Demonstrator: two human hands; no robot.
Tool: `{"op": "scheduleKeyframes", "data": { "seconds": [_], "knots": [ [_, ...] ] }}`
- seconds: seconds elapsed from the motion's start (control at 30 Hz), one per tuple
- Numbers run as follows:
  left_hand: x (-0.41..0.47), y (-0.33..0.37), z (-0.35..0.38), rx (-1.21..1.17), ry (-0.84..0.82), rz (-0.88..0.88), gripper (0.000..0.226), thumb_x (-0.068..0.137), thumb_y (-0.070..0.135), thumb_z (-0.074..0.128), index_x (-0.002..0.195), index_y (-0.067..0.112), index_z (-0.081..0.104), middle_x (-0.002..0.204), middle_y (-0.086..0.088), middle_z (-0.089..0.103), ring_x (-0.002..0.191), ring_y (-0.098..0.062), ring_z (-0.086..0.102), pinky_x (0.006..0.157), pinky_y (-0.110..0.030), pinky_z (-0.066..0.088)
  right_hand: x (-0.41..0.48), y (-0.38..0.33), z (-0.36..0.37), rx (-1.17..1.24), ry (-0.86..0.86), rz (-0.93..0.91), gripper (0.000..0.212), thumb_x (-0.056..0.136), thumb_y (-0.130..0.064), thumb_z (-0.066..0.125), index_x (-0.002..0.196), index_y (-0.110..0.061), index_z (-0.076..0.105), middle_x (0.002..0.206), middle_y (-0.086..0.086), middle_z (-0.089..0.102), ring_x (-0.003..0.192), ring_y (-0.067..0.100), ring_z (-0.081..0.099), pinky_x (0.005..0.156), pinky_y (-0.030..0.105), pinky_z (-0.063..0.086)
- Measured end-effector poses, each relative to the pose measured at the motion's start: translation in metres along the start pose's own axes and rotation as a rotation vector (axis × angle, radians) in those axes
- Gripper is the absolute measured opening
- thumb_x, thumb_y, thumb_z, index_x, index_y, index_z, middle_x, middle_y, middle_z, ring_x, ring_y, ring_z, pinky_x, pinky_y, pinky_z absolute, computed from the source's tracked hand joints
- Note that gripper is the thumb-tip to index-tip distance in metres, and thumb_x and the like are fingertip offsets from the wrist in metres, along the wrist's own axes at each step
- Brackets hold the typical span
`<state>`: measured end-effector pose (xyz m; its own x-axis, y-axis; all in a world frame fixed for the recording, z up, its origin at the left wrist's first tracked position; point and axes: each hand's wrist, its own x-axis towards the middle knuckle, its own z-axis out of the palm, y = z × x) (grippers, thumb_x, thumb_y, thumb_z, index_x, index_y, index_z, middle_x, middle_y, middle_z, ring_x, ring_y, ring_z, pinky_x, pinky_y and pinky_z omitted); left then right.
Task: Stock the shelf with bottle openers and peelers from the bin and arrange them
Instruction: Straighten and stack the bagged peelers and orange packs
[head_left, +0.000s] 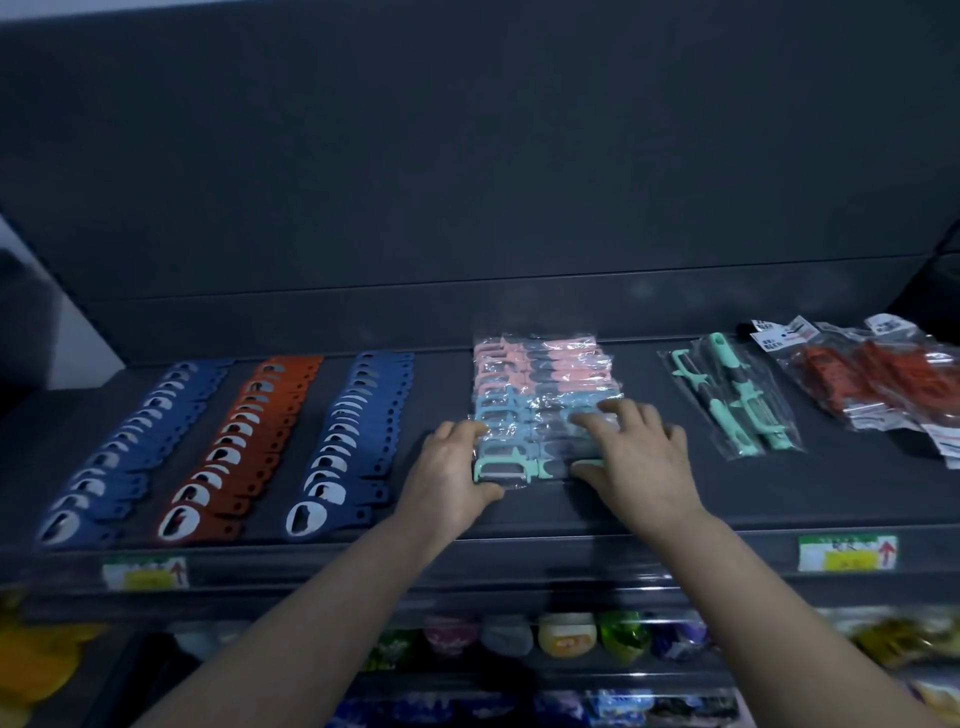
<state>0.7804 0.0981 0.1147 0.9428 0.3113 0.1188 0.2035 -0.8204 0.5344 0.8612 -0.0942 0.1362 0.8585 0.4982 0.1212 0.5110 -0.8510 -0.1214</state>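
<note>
left hand (451, 467) grips bagged peeler row (540, 374), left end | right hand (640, 457) spread flat on it, apparently pressing

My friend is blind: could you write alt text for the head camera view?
On a shelf, a person's left hand holds the near corner of a row of bagged peelers, pink then teal, while the right hand rests on top. Three rows of bottle openers lie to the left, more packets to the right.
</note>
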Motion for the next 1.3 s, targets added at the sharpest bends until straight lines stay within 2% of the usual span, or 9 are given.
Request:
{"op": "scheduleKeyframes", "data": {
  "seconds": [0.1,0.17,0.33,0.53,0.7,0.8,0.93,1.07,1.3],
  "knots": [
    [-0.001,0.001,0.000,0.087,-0.003,0.021,0.081,0.079,0.036,0.076,0.146,0.017,0.034,0.141,0.001,0.042,0.126,-0.020,0.036,0.103,-0.027,0.033,-0.007,0.005,0.009,0.209,-0.101,0.182,0.078,0.090,-0.055,0.053,0.151,-0.029,0.012,0.160,0.009,0.001,0.146,0.033,0.002,0.115,0.046,0.018],
    [-0.002,0.004,0.003,0.103,-0.047,0.027,0.082,0.085,0.037,0.070,0.150,0.014,0.026,0.150,0.000,0.036,0.132,-0.023,0.031,0.107,-0.027,0.029,-0.009,0.006,0.016,0.281,-0.188,0.228,0.078,0.094,-0.051,0.046,0.153,-0.023,0.004,0.159,0.014,-0.008,0.146,0.037,-0.002,0.117,0.045,0.014],
    [-0.001,0.008,0.013,0.130,-0.065,-0.017,0.076,0.091,0.037,0.062,0.150,0.010,0.023,0.148,-0.002,0.041,0.129,-0.025,0.035,0.106,-0.031,0.034,-0.009,0.006,0.031,0.201,-0.163,0.146,0.065,0.101,-0.041,0.037,0.153,-0.016,0.007,0.160,0.014,-0.004,0.147,0.034,0.005,0.119,0.040,0.013],
    [0.012,0.013,0.023,0.150,-0.033,-0.057,0.064,0.092,0.033,0.060,0.145,0.010,0.032,0.141,-0.004,0.047,0.124,-0.026,0.038,0.103,-0.037,0.039,0.005,0.005,0.035,0.174,-0.199,0.145,0.055,0.102,-0.035,0.031,0.152,-0.030,0.010,0.160,0.013,-0.006,0.146,0.041,0.000,0.119,0.044,0.008],
    [0.019,0.020,0.020,0.216,-0.047,-0.111,0.067,0.092,0.036,0.060,0.146,0.013,0.029,0.146,-0.009,0.038,0.129,-0.030,0.034,0.105,-0.041,0.037,0.016,0.009,0.028,0.169,-0.236,0.139,0.055,0.101,-0.037,0.034,0.151,-0.033,0.012,0.160,0.010,-0.007,0.146,0.041,-0.002,0.119,0.047,0.010],
    [0.019,0.032,0.016,0.255,-0.024,-0.073,0.069,0.089,0.039,0.062,0.146,0.020,0.028,0.156,-0.006,0.019,0.138,-0.031,0.021,0.108,-0.047,0.029,0.010,0.015,0.022,0.178,-0.200,0.134,0.061,0.097,-0.048,0.040,0.151,-0.037,0.013,0.161,0.004,-0.009,0.147,0.033,-0.003,0.118,0.047,0.012],
    [0.034,0.061,0.024,0.171,0.000,0.081,0.052,0.091,0.034,0.060,0.138,0.023,0.043,0.146,0.004,0.038,0.133,-0.021,0.029,0.108,-0.041,0.032,0.003,0.043,0.005,0.177,-0.033,0.150,0.045,0.097,-0.040,0.044,0.141,-0.031,0.041,0.159,0.003,0.017,0.144,0.025,0.022,0.111,0.043,0.029],
    [0.053,0.106,0.048,0.100,-0.061,0.199,0.035,0.093,0.027,0.058,0.128,0.022,0.055,0.130,0.004,0.056,0.124,-0.018,0.042,0.105,-0.032,0.036,0.004,0.094,-0.013,0.126,0.064,0.245,0.036,0.093,-0.017,0.046,0.121,-0.033,0.061,0.125,-0.003,0.058,0.115,0.026,0.054,0.088,0.036,0.047],
    [0.080,0.176,0.099,0.081,-0.166,0.261,0.024,0.095,0.017,0.051,0.117,0.020,0.062,0.115,0.003,0.067,0.110,-0.019,0.057,0.096,-0.036,0.046,0.022,0.178,-0.025,0.133,0.106,0.340,0.045,0.084,-0.001,0.054,0.115,-0.031,0.065,0.112,0.000,0.062,0.105,0.025,0.059,0.073,0.032,0.048]
  ]
}}
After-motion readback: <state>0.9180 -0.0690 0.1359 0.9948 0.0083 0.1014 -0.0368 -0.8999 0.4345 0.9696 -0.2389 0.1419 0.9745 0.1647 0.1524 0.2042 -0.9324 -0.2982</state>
